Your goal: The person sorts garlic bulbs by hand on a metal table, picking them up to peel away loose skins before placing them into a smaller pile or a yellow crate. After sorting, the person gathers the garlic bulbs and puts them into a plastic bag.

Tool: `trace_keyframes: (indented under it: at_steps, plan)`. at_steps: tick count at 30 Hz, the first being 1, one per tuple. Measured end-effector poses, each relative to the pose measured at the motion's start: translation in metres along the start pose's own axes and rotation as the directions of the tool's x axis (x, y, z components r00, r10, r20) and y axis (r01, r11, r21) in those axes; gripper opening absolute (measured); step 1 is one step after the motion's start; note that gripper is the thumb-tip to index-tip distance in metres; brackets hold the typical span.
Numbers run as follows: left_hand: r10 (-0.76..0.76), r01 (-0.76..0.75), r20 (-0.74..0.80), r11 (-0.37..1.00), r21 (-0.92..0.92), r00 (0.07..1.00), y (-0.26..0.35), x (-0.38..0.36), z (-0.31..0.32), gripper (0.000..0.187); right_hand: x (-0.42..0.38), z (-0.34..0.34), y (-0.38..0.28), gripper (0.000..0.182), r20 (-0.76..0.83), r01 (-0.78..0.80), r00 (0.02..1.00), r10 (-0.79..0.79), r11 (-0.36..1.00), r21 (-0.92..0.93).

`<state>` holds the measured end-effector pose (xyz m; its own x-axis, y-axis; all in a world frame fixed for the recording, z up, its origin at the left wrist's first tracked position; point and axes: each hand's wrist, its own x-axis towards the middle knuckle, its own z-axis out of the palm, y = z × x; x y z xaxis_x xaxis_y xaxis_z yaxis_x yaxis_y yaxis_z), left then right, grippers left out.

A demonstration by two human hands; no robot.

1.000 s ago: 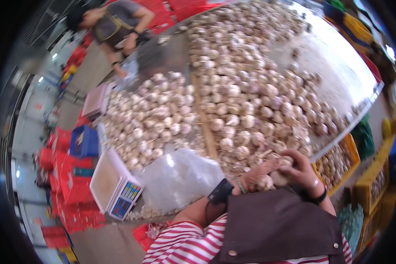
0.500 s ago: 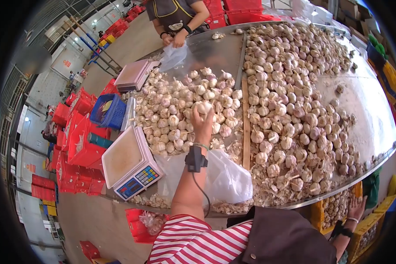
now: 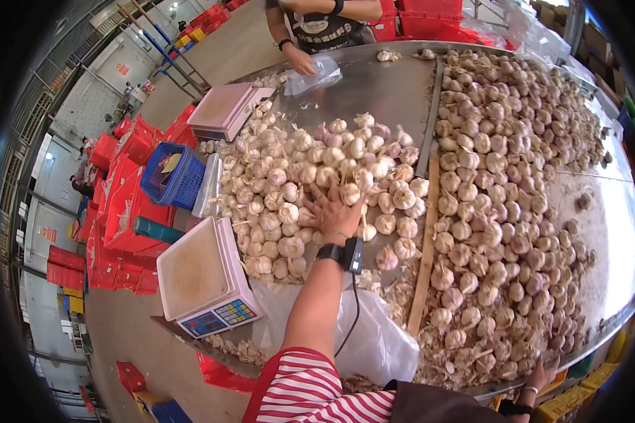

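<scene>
My left hand lies open on a heap of garlic bulbs, its fingers spread among them and nothing gripped. A bulb sits against its fingers. At the lower right, my right hand is by the table's near edge, beside the larger garlic pile. Its fingers look apart, though they are small and partly blurred. A clear plastic bag lies under my left forearm. Left of it stands a digital scale with a blue keypad.
A wooden strip and a metal bar divide the two piles. Across the metal table, a co-worker's hand touches a plastic bag. A second scale, a blue basket and red crates are leftward.
My left hand, earlier raised with a garlic bulb, now spreads on the heap without it. My right hand has moved from the yellow crates to the table edge. The co-worker's bag is lower.
</scene>
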<state>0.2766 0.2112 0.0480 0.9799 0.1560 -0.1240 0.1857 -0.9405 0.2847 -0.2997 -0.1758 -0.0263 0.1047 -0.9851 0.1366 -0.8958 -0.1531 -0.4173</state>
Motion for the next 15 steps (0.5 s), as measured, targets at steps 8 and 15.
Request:
trace_keyframes:
  at_steps: [8,15]
  plan:
    - [-0.034,0.039,-0.162,0.999,0.024,0.986,0.023,0.134,0.009,0.082,0.001,-0.015,0.011,0.053,0.073,-0.027,0.997,0.027,1.000,-0.011]
    - [0.288,-0.461,-0.456,0.823,-0.332,0.842,0.027,0.148,0.034,0.073,-0.009,-0.019,-0.010,0.052,0.059,-0.027,0.998,0.027,1.000,0.005]
